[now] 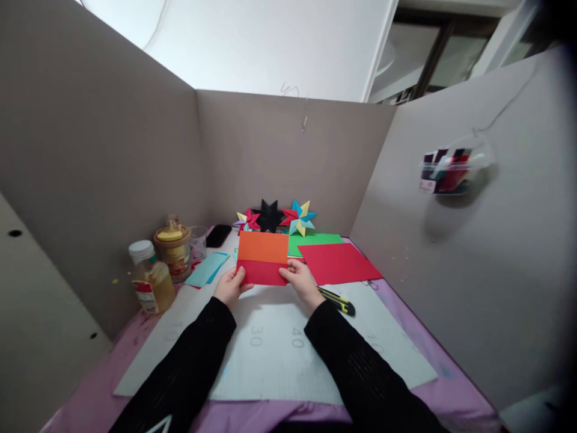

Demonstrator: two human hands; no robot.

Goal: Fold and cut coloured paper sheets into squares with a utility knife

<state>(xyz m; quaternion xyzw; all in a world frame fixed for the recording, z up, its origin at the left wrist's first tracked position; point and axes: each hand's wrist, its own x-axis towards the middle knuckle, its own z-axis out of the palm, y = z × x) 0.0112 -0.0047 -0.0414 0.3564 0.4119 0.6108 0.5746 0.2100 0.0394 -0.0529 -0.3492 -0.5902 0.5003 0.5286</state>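
Both hands hold up paper above the white board (274,373), an orange sheet (263,246) with a red strip (262,273) across its lower part. My left hand (231,286) pinches the lower left corner, thumb in front. The lower right edge is gripped by my right hand (303,280), its thumb also on the red part. Whether the red is a separate sheet or a fold, I cannot tell. Beside my right wrist lies a black and yellow utility knife (338,300) on the board.
Red paper (340,263) overlaps green paper (315,243) at the back right. Folded paper stars (301,218) stand along the rear wall. To the left are light blue papers (205,270), a glue bottle (153,288), a jar (174,252) and a phone (219,236). Grey panels enclose the table.
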